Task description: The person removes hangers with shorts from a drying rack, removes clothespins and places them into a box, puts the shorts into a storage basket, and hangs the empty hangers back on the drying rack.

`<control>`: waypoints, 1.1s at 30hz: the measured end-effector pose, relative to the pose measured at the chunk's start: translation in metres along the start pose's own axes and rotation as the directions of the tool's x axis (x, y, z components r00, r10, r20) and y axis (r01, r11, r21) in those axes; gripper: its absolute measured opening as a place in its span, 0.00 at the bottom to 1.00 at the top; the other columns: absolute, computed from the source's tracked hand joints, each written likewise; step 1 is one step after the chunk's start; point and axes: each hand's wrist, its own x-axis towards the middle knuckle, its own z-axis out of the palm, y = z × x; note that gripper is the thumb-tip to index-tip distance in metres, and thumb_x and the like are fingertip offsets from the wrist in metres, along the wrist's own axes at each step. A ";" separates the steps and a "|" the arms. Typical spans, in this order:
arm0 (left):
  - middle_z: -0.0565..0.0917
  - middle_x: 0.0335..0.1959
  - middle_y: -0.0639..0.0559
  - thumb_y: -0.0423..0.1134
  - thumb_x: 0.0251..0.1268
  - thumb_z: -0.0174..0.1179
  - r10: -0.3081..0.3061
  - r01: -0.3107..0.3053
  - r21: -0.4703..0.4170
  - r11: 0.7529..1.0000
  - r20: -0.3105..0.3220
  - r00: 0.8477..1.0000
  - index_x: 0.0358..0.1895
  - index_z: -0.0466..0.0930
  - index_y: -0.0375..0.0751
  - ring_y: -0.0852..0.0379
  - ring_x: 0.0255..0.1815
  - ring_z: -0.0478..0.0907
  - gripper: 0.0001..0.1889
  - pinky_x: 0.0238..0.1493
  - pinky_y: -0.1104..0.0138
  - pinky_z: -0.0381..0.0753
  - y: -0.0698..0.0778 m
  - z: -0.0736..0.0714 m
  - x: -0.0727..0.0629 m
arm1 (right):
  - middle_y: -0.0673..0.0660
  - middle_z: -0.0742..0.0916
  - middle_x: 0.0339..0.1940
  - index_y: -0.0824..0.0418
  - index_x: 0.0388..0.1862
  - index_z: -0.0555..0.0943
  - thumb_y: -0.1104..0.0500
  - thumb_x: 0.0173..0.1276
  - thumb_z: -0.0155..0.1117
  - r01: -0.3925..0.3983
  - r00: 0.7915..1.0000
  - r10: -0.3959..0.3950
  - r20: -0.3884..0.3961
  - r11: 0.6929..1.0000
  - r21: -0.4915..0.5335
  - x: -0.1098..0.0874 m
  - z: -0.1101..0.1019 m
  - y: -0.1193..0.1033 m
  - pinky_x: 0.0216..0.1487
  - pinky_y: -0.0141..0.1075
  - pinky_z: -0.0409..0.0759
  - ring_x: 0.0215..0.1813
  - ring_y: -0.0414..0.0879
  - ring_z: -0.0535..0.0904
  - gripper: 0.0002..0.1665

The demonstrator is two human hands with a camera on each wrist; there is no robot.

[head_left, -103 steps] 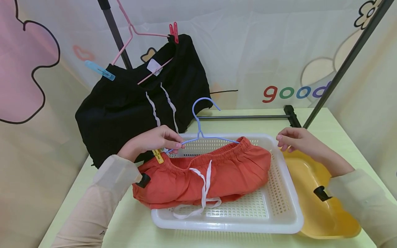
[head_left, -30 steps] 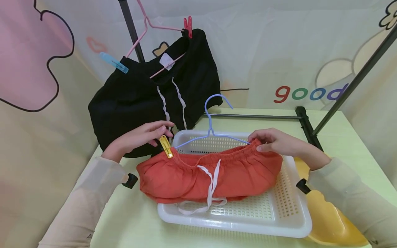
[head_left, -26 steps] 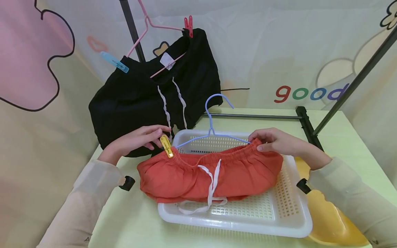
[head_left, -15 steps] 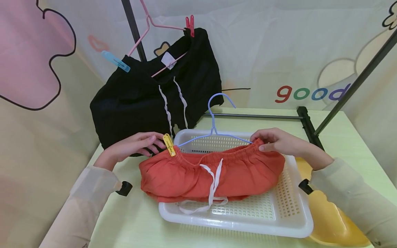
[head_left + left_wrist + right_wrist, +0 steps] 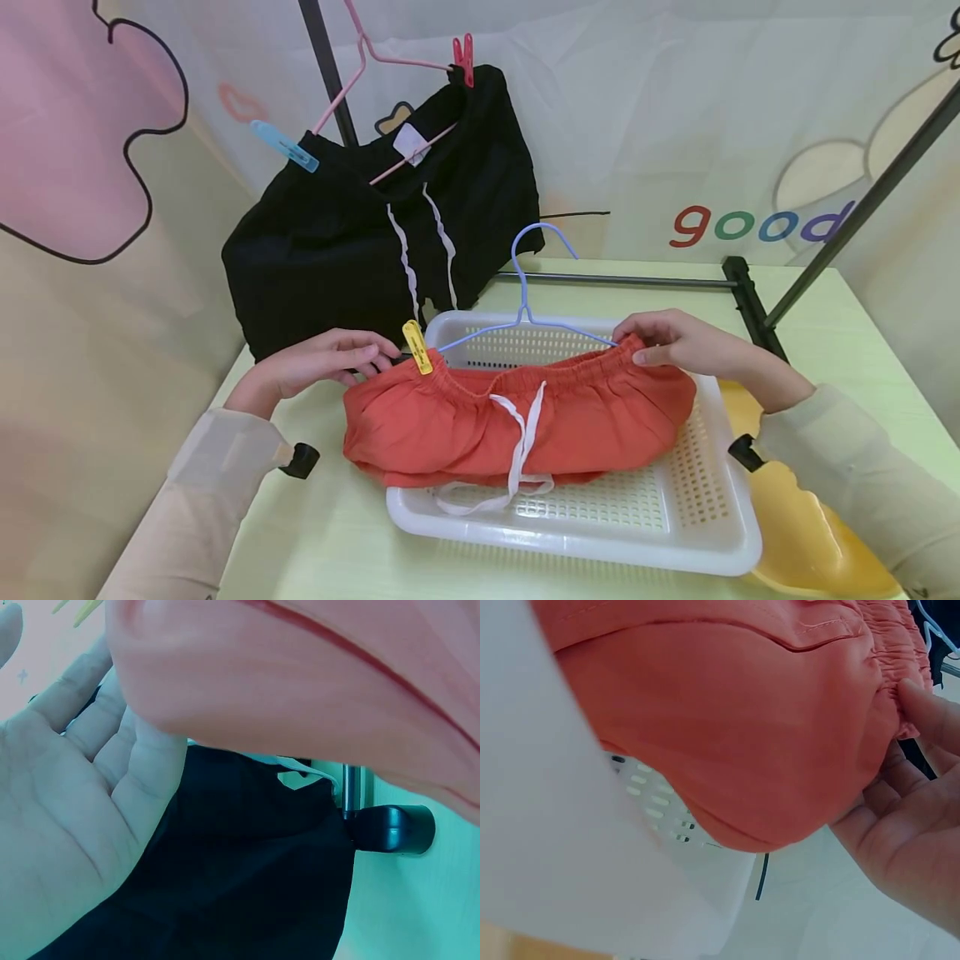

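Note:
Red-orange shorts (image 5: 592, 429) with a white drawstring hang from a blue hanger (image 5: 522, 279), low over a white perforated basket (image 5: 577, 546). A yellow clothespin (image 5: 417, 347) sits on the left end of their waistband. My right hand (image 5: 690, 346) pinches the right end of the waistband by the hanger's tip; in the right wrist view the thumb (image 5: 930, 712) lies on the gathered elastic. Left of the clothespin is my left hand (image 5: 322, 362), fingers extended beside the shorts. Its palm (image 5: 67, 802) shows in the left wrist view, fingertips partly hidden behind the cloth.
Black shorts (image 5: 360, 258) hang behind at left from a pink hanger (image 5: 397, 61), with a blue clothespin (image 5: 285, 146) and a red clothespin (image 5: 463, 60). A yellow tray (image 5: 810, 525) lies right of the basket. A dark rack post (image 5: 862, 204) and foot (image 5: 753, 308) stand at back right.
My left hand has let go of the blue hanger and moved left and down past the clothespin. My right hand has come in from the right and taken the waistband. The head view has shifted.

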 end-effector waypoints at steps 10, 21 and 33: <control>0.76 0.47 0.49 0.44 0.59 0.50 0.016 -0.018 0.035 0.999 0.046 0.999 0.53 0.69 0.38 0.53 0.45 0.73 0.20 0.43 0.61 0.77 -0.001 0.002 0.009 | 0.51 0.78 0.34 0.66 0.46 0.73 0.71 0.60 0.52 -0.020 1.000 0.020 -0.008 1.000 0.002 0.000 -0.003 0.003 0.38 0.29 0.75 0.37 0.38 0.73 0.14; 0.74 0.49 0.48 0.42 0.57 0.52 -0.017 0.015 0.020 1.000 0.096 0.995 0.55 0.69 0.38 0.53 0.48 0.71 0.21 0.45 0.62 0.76 0.002 0.006 0.017 | 0.52 0.79 0.34 0.67 0.46 0.72 0.71 0.60 0.52 -0.043 0.999 0.043 0.000 0.999 0.020 0.002 -0.003 0.008 0.39 0.30 0.76 0.37 0.39 0.74 0.14; 0.76 0.44 0.48 0.37 0.57 0.52 0.031 -0.041 0.079 0.996 0.121 0.992 0.52 0.71 0.38 0.52 0.44 0.71 0.18 0.44 0.64 0.75 0.005 0.010 0.024 | 0.54 0.79 0.36 0.67 0.48 0.72 0.70 0.60 0.53 -0.069 0.998 0.069 0.010 0.997 0.026 0.002 -0.003 0.008 0.39 0.30 0.76 0.38 0.40 0.74 0.15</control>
